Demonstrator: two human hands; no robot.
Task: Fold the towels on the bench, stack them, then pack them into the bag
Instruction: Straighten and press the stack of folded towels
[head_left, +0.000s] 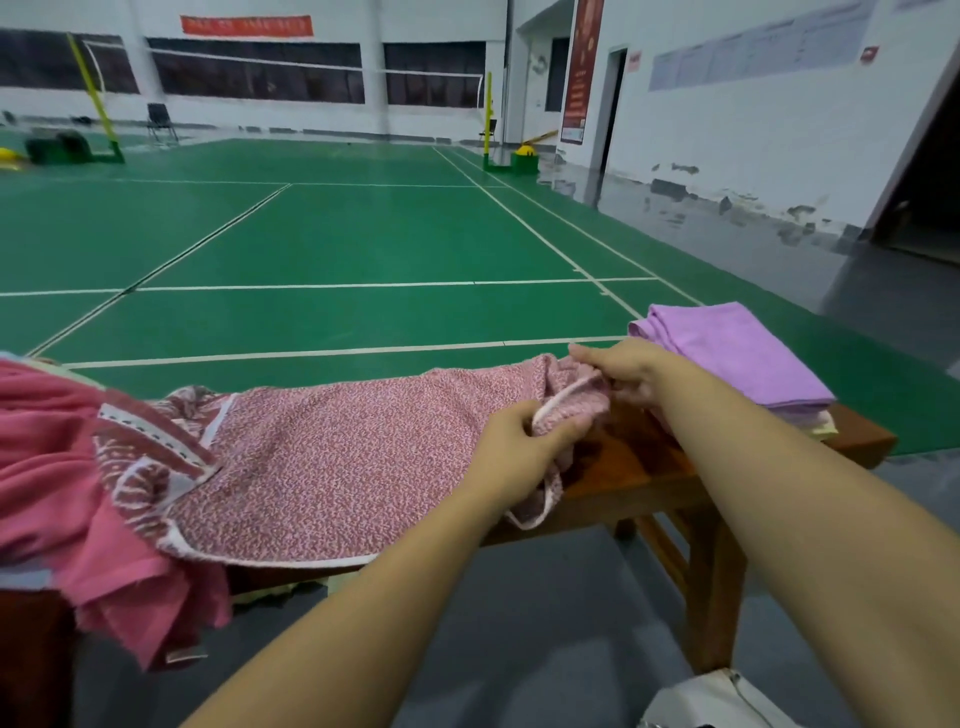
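While the patterned towel (332, 457) lies across the bench (639, 478), left hand (524, 447) and right hand (623, 371) pinch its right end, apparently near the corners.

Speckled red-and-white towel (332, 457); plain pink towel (47, 467); lilac folded towel (737, 353); reddish-brown table (639, 467); green floor (337, 234) with white lines.

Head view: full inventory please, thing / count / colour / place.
patterned towel: 1, red-and-white speckled, spread along the bench, right end gripped by both hands
plain towel: 1, pink, bunched at left end, hanging over the edge
folded towel: 1, purple, top of stack at right end; paler layers below, count unclear
bench: 1, brown wood, foreground
bag: 1, white, floor at bottom right, partly cut off
badminton net: 1, white, far court
left hand: grips near corner
right hand: pinches far corner
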